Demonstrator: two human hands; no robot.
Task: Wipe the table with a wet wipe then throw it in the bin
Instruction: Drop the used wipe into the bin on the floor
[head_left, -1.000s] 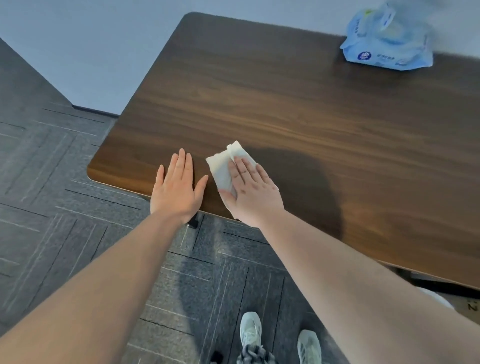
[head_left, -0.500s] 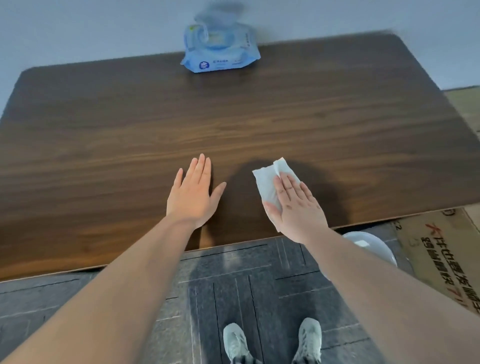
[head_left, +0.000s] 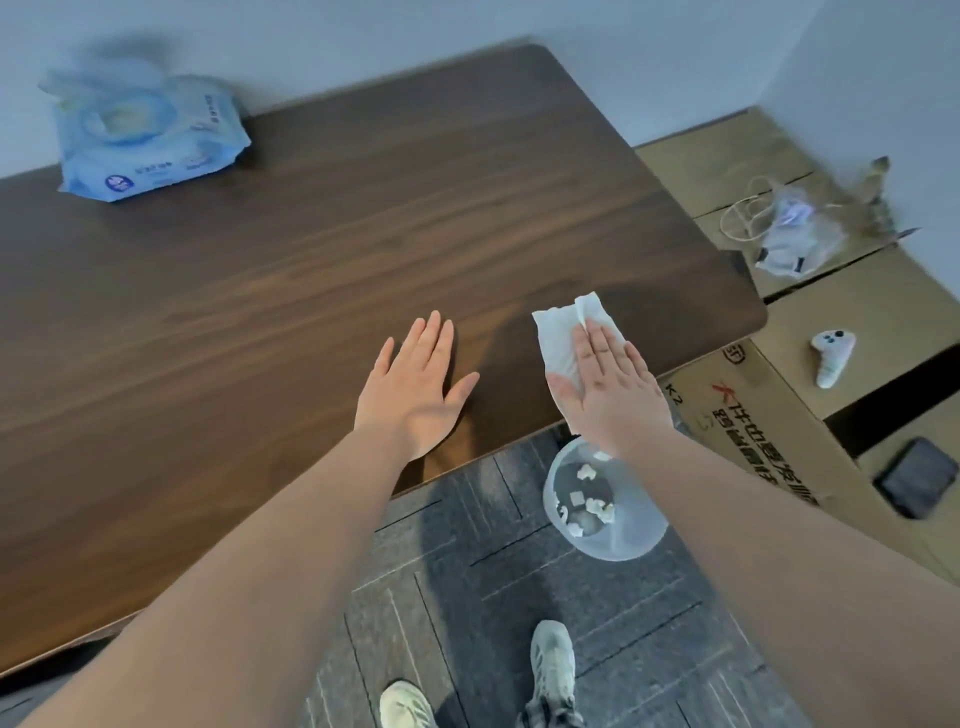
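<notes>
At table near edge | right hand, fingers together, has slid wet wipe toward 3 o'clock corner | left hand flat, fingers together | bin now below: wiping nearly done

Soft, dim indoor light, no glare. The hands drop a faint shadow on the table. Edges bend and the wipes pack is motion-blurred.

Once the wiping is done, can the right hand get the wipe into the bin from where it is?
Probably yes. The right hand presses the wet wipe flat near the table edge, and the open bin stands on the floor just below it, with nothing between.
</notes>
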